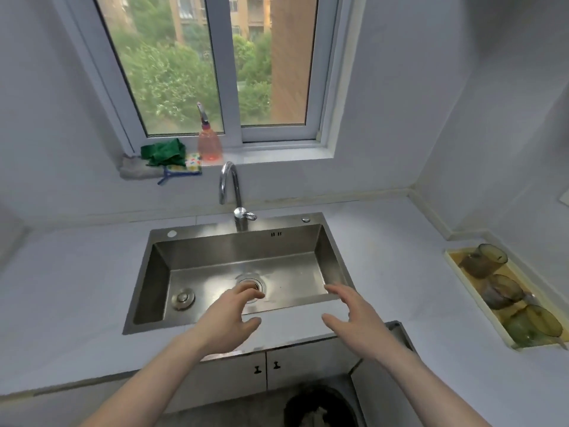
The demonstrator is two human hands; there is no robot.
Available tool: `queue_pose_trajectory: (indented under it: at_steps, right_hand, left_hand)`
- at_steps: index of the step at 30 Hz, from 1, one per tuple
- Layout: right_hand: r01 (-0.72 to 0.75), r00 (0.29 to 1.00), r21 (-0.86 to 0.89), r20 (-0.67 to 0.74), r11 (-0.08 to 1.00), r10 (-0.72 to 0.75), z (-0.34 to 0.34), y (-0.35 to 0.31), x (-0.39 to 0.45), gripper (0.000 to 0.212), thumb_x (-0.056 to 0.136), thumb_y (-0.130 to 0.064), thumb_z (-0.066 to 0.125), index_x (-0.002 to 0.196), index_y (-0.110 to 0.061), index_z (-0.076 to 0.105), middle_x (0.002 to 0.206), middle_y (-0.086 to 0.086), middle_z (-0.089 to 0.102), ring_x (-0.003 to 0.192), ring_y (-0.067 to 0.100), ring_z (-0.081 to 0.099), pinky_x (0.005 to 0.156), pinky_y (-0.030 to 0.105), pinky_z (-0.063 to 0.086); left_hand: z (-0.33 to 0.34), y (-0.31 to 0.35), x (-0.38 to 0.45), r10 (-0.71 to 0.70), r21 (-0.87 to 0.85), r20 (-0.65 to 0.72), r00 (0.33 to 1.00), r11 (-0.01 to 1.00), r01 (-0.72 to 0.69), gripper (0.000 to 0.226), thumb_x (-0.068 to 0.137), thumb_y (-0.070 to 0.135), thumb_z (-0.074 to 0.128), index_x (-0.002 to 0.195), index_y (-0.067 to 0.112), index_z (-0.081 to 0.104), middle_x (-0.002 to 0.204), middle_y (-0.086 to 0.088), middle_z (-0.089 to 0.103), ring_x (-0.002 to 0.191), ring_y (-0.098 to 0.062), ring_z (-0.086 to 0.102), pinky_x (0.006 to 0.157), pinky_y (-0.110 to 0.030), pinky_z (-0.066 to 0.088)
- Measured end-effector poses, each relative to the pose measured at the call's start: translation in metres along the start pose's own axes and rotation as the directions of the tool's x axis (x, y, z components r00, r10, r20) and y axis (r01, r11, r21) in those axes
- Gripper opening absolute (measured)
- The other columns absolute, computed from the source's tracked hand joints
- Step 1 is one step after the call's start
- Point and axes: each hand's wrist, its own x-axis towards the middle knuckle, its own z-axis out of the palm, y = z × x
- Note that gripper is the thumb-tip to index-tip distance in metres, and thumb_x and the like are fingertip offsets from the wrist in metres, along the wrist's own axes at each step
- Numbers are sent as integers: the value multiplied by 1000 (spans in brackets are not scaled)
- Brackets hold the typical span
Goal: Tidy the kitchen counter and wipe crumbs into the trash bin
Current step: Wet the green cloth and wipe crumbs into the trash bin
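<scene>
My left hand (229,318) hovers over the front rim of the steel sink (160,303), fingers loosely spread and holding nothing. My right hand (351,315) hangs beside it over the sink's front right corner, fingers straight and empty. The pale counter (70,303) runs to both sides of the sink. A dark trash bin (320,408) with pale waste inside stands on the floor below, near the bottom edge. Folded cloths, a green one (163,151) on top, lie on the window sill at the back left.
A chrome tap (231,192) rises behind the sink. An orange soap bottle (210,143) stands on the sill. A yellow tray (455,257) on the right counter holds three tinted glasses. Cabinet doors (295,365) sit under the sink.
</scene>
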Motion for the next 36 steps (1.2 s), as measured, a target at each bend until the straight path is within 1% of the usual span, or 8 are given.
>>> queue_pose_trajectory:
  at_steps: [4,9,14,21,27,31,34,36]
  right_hand:
    - [130,987,-49,100,990,-125,-10,-27,50,60,93,-42,62,148,-46,39,158,-24,30,144,2,33,117,31,34]
    - [305,934,-99,224,947,-277,17,-76,102,63,94,-40,64,151,-41,38,160,-20,29,146,3,30,117,25,26]
    - [405,886,-98,285,909,-364,39,-122,143,65,92,-42,64,151,-40,38,161,-21,27,146,-1,28,120,25,26]
    - [426,889,-148,249,893,-383,57,-192,224,67,92,-43,65,152,-39,37,161,-18,29,148,0,27,120,22,22]
    - [396,909,-124,191,910,-369,66,-231,273,63,92,-41,66,150,-41,40,158,-22,31,141,-4,33,117,20,25]
    - [370,926,-153,140,916,-351,64,-247,291,63,93,-39,67,150,-39,41,158,-21,31,141,-3,34,111,12,24]
    - [341,939,-180,103,922,-327,58,-253,296,62,94,-41,65,150,-39,40,158,-22,29,143,-2,31,112,13,22]
    - [320,947,-184,86,929,-309,52,-253,295,61,95,-42,64,150,-41,39,158,-24,27,144,-3,30,113,15,23]
  left_hand:
    - [-24,-5,1,-86,20,-108,990,996,89,47,94,39,61,141,36,52,156,20,34,141,-4,36,113,-16,26]
    - [-47,-27,-10,-220,-28,-166,961,975,219,48,93,38,61,139,35,52,157,18,34,134,-10,48,113,-34,41]
    - [-86,-70,4,-241,-20,-228,943,970,243,50,90,38,61,139,35,54,157,17,35,136,-7,47,113,-28,39]
    - [-191,-151,64,-218,5,-344,913,972,234,44,89,28,68,132,26,62,152,8,46,136,-11,48,110,-19,33]
    - [-269,-209,158,-220,60,-280,935,968,245,46,90,32,64,135,28,58,154,9,38,136,-14,45,107,-28,39]
    - [-304,-235,238,-267,33,-248,931,958,283,48,89,23,66,135,18,60,147,-1,43,133,-19,48,106,-22,36]
    - [-316,-252,285,-349,15,-233,908,932,362,51,88,19,64,139,15,58,153,-6,37,137,-23,44,113,-30,38]
    - [-317,-261,307,-393,32,-212,895,912,408,51,88,18,62,139,18,59,158,-6,30,142,-26,38,109,-36,47]
